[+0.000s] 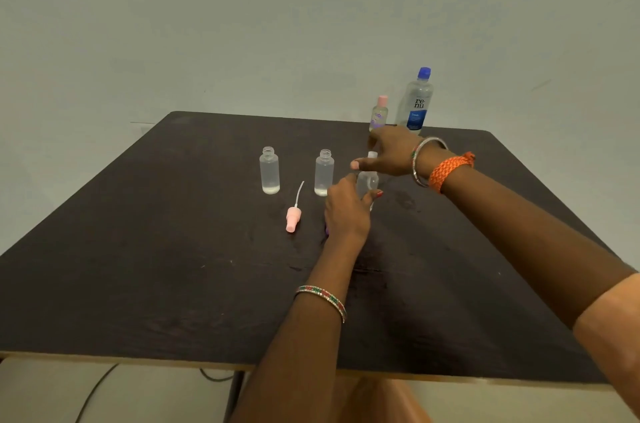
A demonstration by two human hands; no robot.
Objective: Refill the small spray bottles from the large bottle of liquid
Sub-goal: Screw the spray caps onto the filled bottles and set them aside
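Two small clear bottles stand uncapped on the dark table, one at the left (269,170) and one at the middle (324,173), each with a little liquid. My left hand (346,211) grips a third small bottle (367,180) upright. My right hand (388,154) is over its white spray top (372,155), fingers around it. A pink spray head (293,214) with its tube lies on the table. A purple piece peeks out under my left hand. The large bottle (415,100) with a blue cap stands at the far edge.
A small bottle with a pink cap (379,112) stands beside the large bottle at the back. The table (173,266) is dark wood with a pale front edge. A cable hangs below the front left.
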